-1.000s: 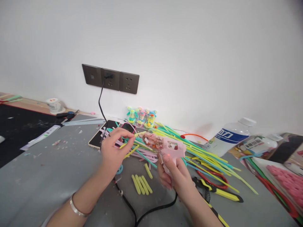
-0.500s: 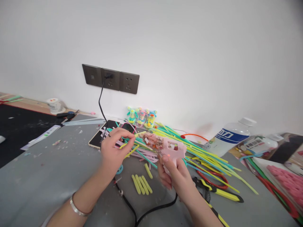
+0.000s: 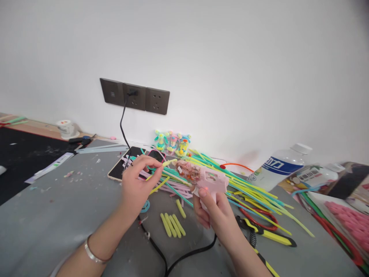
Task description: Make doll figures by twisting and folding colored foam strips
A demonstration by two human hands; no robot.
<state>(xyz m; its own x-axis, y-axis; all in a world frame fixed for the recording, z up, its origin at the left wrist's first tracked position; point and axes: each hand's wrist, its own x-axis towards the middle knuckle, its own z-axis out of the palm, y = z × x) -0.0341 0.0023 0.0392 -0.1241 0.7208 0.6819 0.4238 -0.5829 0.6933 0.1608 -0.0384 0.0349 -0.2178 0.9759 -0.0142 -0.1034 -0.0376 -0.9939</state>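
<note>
My left hand (image 3: 141,181) pinches a short yellow pipe cleaner piece (image 3: 169,162) between thumb and fingertips. Wrapped round the handle of a pink hot glue gun (image 3: 211,180) is my right hand (image 3: 211,207). The gun's nozzle end, crusted with brownish residue, points left and lies close to the tip of the yellow piece; whether they touch I cannot tell. Below, several short yellow-green pieces (image 3: 173,225) lie side by side on the grey mat. Behind both hands spreads a heap of long yellow, teal and lilac pipe cleaners (image 3: 242,184).
Three small fuzzy figures (image 3: 173,143) stand against the wall. Yellow-and-black pliers (image 3: 268,234) and a clear bottle (image 3: 284,165) are on the right. A black cord (image 3: 190,253) crosses the mat; another hangs from the wall socket (image 3: 134,96). A phone (image 3: 115,167) lies left of the heap.
The glue gun has shifted slightly right, its nozzle a little away from the yellow piece. My left hand has moved slightly left and still pinches that piece.
</note>
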